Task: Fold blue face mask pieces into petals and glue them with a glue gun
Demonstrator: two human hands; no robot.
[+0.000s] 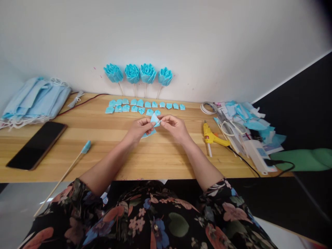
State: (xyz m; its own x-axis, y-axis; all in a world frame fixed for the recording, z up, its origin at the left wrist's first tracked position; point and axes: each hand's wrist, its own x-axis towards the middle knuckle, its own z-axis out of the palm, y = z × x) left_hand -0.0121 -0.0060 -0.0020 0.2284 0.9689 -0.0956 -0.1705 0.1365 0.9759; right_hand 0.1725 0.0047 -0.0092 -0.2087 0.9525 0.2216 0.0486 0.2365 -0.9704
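Note:
Between my two hands is a small piece of blue mask fabric point(155, 118), partly folded. My left hand point(141, 128) pinches its left side, and my right hand point(173, 126) pinches its right side with thumb and forefinger. Under my left fingers, another flat blue piece point(149, 134) lies on the table. Just beyond my hands, several folded blue petals point(141, 110) are laid out in two rows. Behind them, several blue fabric flowers point(132, 73) on thin sticks lean at the wall. A stick with a small blue bud point(86, 147) at its tip rests to the left.
On the left are a stack of blue face masks point(38, 98) and a black phone point(37, 145). To the right stand a yellow glue gun point(211, 137), scissors point(228, 128), fabric scraps point(249, 116) and a white power strip point(256, 155). A green object point(303, 159) lies beyond the strip.

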